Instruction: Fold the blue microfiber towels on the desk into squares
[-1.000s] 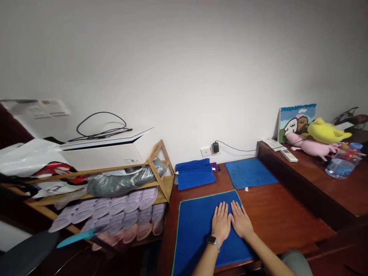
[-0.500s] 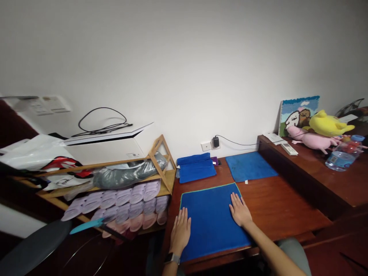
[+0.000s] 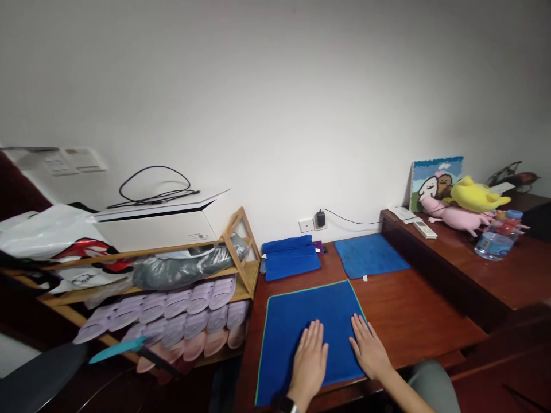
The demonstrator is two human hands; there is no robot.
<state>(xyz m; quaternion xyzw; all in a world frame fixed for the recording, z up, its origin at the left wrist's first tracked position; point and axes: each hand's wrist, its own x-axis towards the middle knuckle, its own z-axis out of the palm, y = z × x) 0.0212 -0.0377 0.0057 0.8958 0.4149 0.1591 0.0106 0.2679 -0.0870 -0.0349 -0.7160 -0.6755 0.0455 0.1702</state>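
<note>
A dark blue cloth (image 3: 288,327) with a thin green edge lies spread flat on the brown wooden table (image 3: 422,310). My left hand (image 3: 309,358) is over the middle of the cloth's near half, fingers stretched out and pointing away from me. On the cloth's right edge rests my right hand (image 3: 369,347), palm down with the fingers extended. Neither hand grips anything. Behind this cloth sits a folded blue cloth (image 3: 293,258), and to its right a lighter blue cloth (image 3: 370,255) lies flat with a small white tag.
A wooden rack (image 3: 241,258) with several pairs of slippers (image 3: 185,307) and a white box (image 3: 159,226) stands left. The raised desk (image 3: 460,258) at right holds a remote control (image 3: 425,229), plush toys (image 3: 476,195) and a water bottle (image 3: 497,241). A charger (image 3: 321,218) is plugged into the wall.
My left hand has moved right, from the cloth's left edge to over its middle. My right hand has slid slightly nearer along the right edge. The view has shifted a little.
</note>
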